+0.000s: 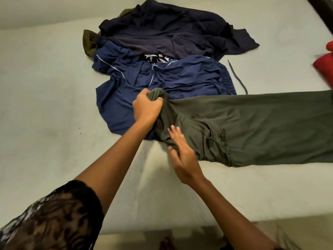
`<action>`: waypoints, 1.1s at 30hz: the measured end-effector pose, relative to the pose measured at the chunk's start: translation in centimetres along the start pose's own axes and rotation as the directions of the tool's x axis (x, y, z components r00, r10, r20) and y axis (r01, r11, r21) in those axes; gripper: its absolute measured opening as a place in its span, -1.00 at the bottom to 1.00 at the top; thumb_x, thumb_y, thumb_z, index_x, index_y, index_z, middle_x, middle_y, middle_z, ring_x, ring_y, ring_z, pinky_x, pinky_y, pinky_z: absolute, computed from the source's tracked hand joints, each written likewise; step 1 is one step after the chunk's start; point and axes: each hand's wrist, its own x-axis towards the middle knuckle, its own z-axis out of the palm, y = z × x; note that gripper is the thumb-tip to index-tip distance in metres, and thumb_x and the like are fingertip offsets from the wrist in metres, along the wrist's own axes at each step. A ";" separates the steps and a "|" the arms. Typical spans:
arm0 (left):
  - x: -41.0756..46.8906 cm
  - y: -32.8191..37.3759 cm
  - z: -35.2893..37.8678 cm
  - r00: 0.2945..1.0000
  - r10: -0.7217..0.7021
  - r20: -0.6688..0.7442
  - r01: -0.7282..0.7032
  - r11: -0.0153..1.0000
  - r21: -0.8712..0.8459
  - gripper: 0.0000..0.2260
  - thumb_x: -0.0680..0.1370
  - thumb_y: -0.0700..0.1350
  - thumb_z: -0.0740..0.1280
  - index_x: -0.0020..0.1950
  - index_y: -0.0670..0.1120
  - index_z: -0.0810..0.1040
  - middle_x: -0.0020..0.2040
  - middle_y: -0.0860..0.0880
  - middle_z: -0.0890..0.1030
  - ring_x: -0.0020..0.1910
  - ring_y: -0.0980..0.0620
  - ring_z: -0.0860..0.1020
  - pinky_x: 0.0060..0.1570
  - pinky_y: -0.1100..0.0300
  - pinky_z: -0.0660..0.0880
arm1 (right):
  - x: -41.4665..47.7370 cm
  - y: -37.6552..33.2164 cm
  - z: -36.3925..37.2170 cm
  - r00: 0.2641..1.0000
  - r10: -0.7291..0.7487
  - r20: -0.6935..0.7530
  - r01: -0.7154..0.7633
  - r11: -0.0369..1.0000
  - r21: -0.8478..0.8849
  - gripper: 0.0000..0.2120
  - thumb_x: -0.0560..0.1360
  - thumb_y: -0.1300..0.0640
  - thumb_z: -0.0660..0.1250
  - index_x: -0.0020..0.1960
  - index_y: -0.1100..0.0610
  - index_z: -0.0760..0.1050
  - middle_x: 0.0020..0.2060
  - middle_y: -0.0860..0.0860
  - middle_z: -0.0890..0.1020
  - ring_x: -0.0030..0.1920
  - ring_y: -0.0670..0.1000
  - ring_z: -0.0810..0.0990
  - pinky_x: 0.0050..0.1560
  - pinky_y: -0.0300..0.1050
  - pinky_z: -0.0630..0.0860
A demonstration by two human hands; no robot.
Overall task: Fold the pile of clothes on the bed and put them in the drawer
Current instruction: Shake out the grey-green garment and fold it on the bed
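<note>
a pair of olive trousers (pixel 261 127) is laid on the bed (pixel 45 87) on the near side of the pile of clothes (pixel 162 42), with one end overlapping the pile's blue garment (pixel 162 78). the long axis is run crosswise, along the pile's near edge, and the legs are carried out past the pile's right side to the frame edge. the bunched end, at the pile's near edge, is gripped in the left hand (pixel 146 108), with fingers curled tight round a wad of cloth. the right hand (pixel 182 154) is set on the same end, slightly further from the pile, with fingers fairly straight on the fabric. whether the lower edge is pinched by its thumb cannot be told. both hands are thus gathered at one end, and all the length is left to the right of the grip. the coming fold is judged to lie along that axis: the held end carried rightward over the legs, or the far end fetched back, for which the right hand is nearer.
</note>
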 end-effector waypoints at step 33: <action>3.3 -3.5 9.7 0.246 0.626 0.740 -0.931 -0.061 0.361 -0.54 0.63 0.10 -0.12 0.54 0.04 0.02 0.51 -0.03 0.18 0.51 -0.13 -0.03 0.44 -0.11 -0.08 | -3.0 5.6 -4.0 0.960 0.130 -0.248 -0.278 0.528 -0.803 -0.27 0.43 -0.11 0.11 0.49 0.24 0.09 0.47 0.21 0.20 0.48 0.19 0.11 0.42 0.17 0.05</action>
